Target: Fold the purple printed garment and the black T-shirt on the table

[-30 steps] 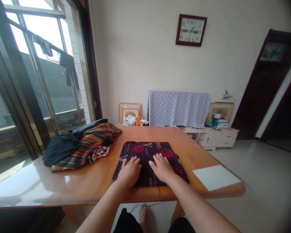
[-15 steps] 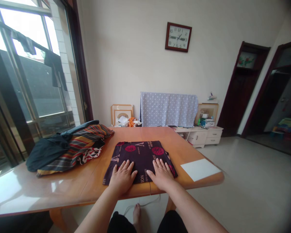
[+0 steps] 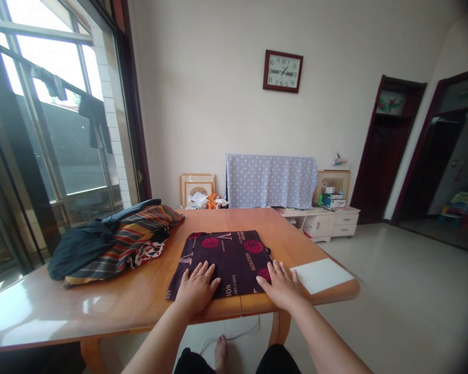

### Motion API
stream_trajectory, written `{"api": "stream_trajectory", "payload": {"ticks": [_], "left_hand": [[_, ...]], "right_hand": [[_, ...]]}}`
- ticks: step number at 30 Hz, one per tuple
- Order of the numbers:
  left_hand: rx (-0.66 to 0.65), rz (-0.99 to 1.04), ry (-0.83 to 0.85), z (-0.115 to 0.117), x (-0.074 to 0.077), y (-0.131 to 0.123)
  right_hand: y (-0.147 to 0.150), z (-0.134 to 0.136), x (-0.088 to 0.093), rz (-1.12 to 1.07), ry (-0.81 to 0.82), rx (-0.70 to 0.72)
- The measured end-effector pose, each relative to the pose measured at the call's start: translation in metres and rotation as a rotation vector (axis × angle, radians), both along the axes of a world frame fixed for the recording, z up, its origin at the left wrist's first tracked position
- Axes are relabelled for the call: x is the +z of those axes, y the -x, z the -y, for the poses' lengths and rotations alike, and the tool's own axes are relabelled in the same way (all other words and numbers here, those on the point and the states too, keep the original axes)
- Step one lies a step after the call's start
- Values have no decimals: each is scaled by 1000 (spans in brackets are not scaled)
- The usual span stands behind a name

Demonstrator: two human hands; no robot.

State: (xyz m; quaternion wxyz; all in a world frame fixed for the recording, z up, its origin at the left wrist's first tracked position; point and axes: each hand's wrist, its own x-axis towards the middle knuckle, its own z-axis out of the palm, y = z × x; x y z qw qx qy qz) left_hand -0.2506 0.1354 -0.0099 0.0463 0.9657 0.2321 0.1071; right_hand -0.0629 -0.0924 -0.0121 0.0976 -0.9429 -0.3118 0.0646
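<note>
A dark purple folded cloth (image 3: 226,259), printed with red round patterns and pale lettering, lies flat on the wooden table (image 3: 140,306) in front of me. My left hand (image 3: 198,287) rests palm down on its lower left part, fingers spread. At its lower right edge lies my right hand (image 3: 283,284), also flat with the fingers apart, partly over the cloth's edge. Whether the garment is a shirt or something else, I cannot tell. Just beyond my right hand is a white sheet (image 3: 323,275).
A heap of clothes (image 3: 120,244), striped and dark, lies on the table's left side. Behind the table stand a low white cabinet (image 3: 331,223) and a spotted blue cloth cover (image 3: 271,182). A framed clock (image 3: 283,71) hangs on the wall.
My right hand has slid to the right, from on top of the cloth to its right edge. My left hand stays in place on the cloth. The view has tilted slightly up.
</note>
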Motion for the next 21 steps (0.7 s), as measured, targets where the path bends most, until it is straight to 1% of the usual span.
{"api": "stream_trajectory", "payload": {"ticks": [5, 8, 10, 12, 14, 16, 18, 21], "left_hand": [[-15, 1, 81, -10, -3, 7], [-30, 22, 150, -23, -5, 14], [-38, 54, 206, -33, -3, 21], [-50, 97, 273, -42, 4, 30], [-81, 118, 342, -49, 15, 40], [-112, 84, 394, -51, 27, 51], [-89, 35, 415, -52, 36, 59], [-58, -15, 395, -51, 40, 66]], "right_hand": [[-5, 5, -6, 8, -23, 6], [-10, 9, -10, 24, -77, 21], [-16, 13, -12, 42, -123, 28], [-23, 20, -13, 54, -185, 54], [-30, 28, -12, 42, -259, 131], [-35, 35, -10, 13, -319, 223], [-37, 40, -6, -9, -345, 290], [-35, 41, 0, -2, -340, 326]]}}
